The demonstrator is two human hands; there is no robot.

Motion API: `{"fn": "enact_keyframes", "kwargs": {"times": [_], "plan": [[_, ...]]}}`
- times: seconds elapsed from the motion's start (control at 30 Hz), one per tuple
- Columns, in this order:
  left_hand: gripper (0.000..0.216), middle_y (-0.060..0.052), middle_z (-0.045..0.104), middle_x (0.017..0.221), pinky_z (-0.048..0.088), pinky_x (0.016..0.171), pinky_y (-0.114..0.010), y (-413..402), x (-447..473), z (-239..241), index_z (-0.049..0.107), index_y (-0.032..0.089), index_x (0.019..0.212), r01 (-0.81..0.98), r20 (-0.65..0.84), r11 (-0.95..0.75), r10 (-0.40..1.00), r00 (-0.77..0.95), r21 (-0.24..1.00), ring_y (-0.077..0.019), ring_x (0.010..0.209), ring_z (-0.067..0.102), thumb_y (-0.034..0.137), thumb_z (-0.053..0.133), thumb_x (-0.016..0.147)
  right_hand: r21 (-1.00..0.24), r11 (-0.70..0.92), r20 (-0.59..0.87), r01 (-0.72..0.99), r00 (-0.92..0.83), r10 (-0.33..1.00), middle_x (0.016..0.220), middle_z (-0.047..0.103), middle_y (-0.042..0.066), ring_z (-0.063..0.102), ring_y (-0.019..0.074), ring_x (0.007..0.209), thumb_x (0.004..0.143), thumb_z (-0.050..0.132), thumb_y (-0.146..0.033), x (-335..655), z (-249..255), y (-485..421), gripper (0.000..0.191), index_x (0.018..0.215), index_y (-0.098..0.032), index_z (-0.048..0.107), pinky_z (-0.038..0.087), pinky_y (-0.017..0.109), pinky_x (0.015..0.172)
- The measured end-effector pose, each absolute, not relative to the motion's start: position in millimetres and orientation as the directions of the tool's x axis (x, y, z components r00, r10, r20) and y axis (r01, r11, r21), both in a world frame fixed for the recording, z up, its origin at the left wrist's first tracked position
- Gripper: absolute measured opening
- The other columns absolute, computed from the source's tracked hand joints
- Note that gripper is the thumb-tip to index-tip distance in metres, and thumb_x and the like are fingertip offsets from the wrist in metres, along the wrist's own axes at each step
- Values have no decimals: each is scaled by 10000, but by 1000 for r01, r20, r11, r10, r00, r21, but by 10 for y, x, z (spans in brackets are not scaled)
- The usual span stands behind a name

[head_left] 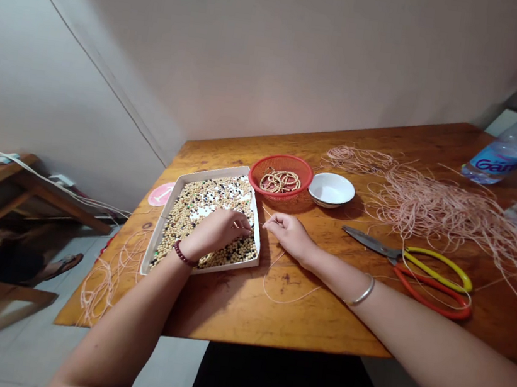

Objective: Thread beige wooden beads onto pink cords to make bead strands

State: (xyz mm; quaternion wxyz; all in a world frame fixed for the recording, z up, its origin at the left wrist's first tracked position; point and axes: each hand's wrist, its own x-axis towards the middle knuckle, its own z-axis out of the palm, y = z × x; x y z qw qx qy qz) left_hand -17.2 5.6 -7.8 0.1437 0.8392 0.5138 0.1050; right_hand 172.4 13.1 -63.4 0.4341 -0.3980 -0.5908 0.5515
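My left hand (221, 233) is over a shallow white tray (255, 244) of loose beads (184, 215), mostly cream with dark and a few green ones. Its fingers are bent together at the tray's right side; whatever lies between the fingertips is too small to make out. Just outside the tray's right wall, my right hand (288, 234) rests near the tabletop, thumb and forefinger pinched on a thin pinkish string (269, 291). The string loops down across the wood below that hand.
Behind the tray stand a red basket (255, 183) with beaded strands (279, 182) and a white bowl (331, 190). Scissors (393, 254) lie right of my right hand. Beyond are a tangled string heap (428, 206) and plastic bottles (506, 156). More string (106, 281) hangs near the table's left edge.
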Motion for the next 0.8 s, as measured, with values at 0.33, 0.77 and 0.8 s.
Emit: {"fn": "enact_keyframes", "kwargs": {"times": [0.33, 0.77, 0.8], "plan": [[96, -32, 713, 769, 451, 606, -245, 57, -179, -92, 690, 209, 810, 855, 121, -408, 913, 390, 320, -166, 678, 642, 268, 620, 785, -997, 82, 77, 3, -297, 952, 615, 524, -20, 454, 120, 602, 726, 532, -306, 1707, -668, 145, 159, 646, -168, 545, 344, 242, 572], [103, -15, 709, 824, 444, 674, -259, 29, -139, -48, 681, 230, 857, 850, 184, -442, 896, 404, 286, -163, 731, 635, 304, 634, 802, -987, 141, 108, 74, -335, 936, 659, 568, -7, 481, 129, 634, 742, 537, -293, 1705, -748, 154, 147, 682, -164, 575, 374, 257, 627], [106, -13, 709, 846, 442, 687, -258, 29, -126, -43, 680, 230, 871, 833, 215, -472, 880, 423, 289, -160, 746, 634, 302, 632, 808, -986, 144, 108, 84, -336, 936, 656, 565, -7, 477, 128, 630, 743, 535, -295, 1705, -746, 153, 152, 681, -162, 577, 371, 256, 623]]}}
